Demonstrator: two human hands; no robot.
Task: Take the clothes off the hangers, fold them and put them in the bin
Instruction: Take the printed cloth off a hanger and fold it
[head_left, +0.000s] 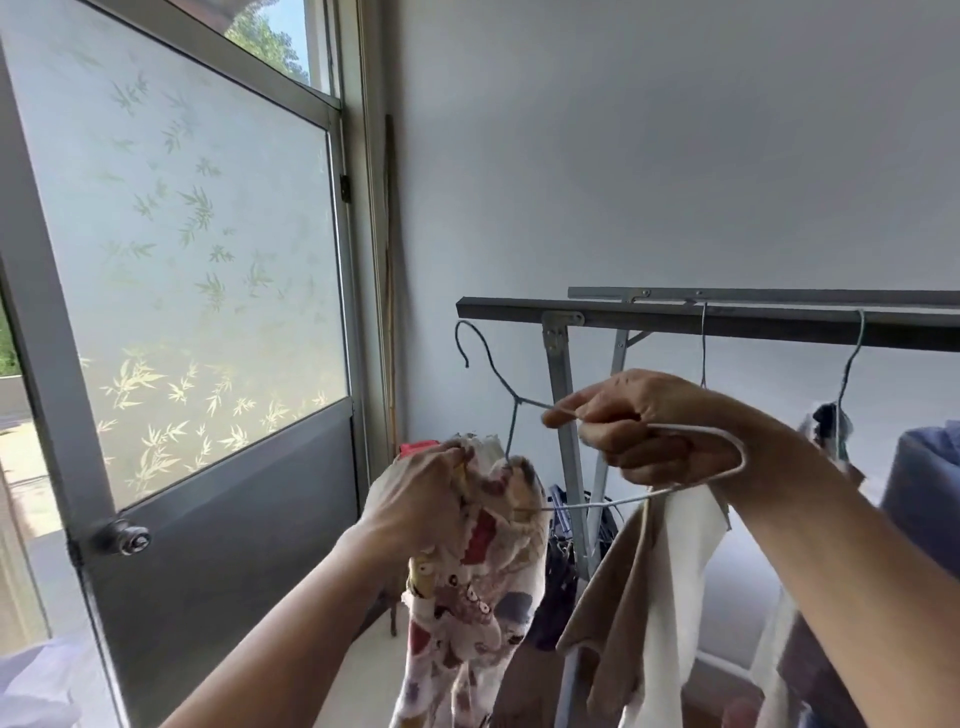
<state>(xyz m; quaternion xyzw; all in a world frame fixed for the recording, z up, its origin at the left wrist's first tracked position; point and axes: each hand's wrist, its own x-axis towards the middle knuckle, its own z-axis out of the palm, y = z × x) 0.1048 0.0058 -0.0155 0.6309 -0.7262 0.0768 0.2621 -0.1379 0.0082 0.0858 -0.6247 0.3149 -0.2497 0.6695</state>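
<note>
Beside the drying rack, the right hand clamps the wire hanger; the left hand, fisting the patterned garment, should ease off what seems half-freed.

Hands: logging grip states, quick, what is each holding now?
Left hand: gripping the patterned garment.
Right hand: gripping the wire hanger.

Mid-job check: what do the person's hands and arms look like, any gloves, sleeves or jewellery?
Both are bare. The left hand and right hand wear no gloves, and no ring shows on the fingers in view. The left forearm and right forearm are uncovered to the frame edge: no sleeve, cuff, watch or bracelet shows at either wrist.
</note>
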